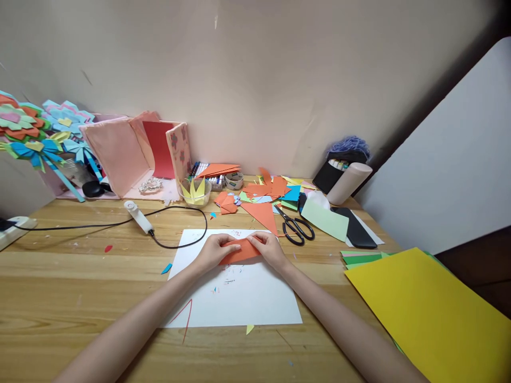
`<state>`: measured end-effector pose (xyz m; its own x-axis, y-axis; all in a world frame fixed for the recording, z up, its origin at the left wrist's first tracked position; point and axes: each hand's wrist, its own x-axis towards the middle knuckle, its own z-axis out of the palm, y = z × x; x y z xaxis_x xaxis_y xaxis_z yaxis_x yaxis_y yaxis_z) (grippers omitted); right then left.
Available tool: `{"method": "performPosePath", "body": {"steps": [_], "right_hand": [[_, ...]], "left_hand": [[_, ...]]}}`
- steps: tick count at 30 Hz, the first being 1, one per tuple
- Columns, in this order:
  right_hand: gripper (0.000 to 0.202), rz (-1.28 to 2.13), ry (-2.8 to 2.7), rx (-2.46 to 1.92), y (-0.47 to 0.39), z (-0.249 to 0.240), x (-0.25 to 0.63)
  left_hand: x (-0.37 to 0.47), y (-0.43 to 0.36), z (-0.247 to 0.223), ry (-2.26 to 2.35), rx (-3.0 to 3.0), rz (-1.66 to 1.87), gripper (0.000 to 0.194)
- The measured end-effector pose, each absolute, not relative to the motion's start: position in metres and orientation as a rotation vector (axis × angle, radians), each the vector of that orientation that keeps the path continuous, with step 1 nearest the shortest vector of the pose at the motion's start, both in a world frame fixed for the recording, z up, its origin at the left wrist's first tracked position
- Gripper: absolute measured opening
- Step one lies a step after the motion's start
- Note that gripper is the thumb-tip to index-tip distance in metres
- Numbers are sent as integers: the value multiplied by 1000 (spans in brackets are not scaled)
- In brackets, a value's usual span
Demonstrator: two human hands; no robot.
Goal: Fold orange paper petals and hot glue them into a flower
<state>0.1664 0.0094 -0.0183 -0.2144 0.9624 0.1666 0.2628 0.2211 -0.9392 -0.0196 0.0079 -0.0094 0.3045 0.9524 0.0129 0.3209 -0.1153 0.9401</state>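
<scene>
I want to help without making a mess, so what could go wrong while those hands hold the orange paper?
The left hand and right hand both grip the orange paper, so uneven pulling might crease or tear it. The black cable curves over a corner of the white sheet near the left hand, so an arm could snag it and drag the white device. The scissors lie beyond the right hand, so a careless reach might mean a poke.
</scene>
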Motion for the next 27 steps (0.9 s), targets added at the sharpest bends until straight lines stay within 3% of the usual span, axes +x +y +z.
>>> {"method": "performPosePath", "body": {"steps": [9,16,21,27], "right_hand": [[24,1168,-1583,-1100,6,-16,166],[35,1223,-1456,-1067,4,-16,168],[23,1079,-1501,-1140,4,-19,168],[26,1006,-1617,-1117,-2,-13,171]], "left_hand": [[-24,11,3,1207,1567,793,29],[-31,14,3,1170,1439,776,34],[-30,12,5,1091,1484,765,35],[-31,13,2,1097,1516,766,36]]}}
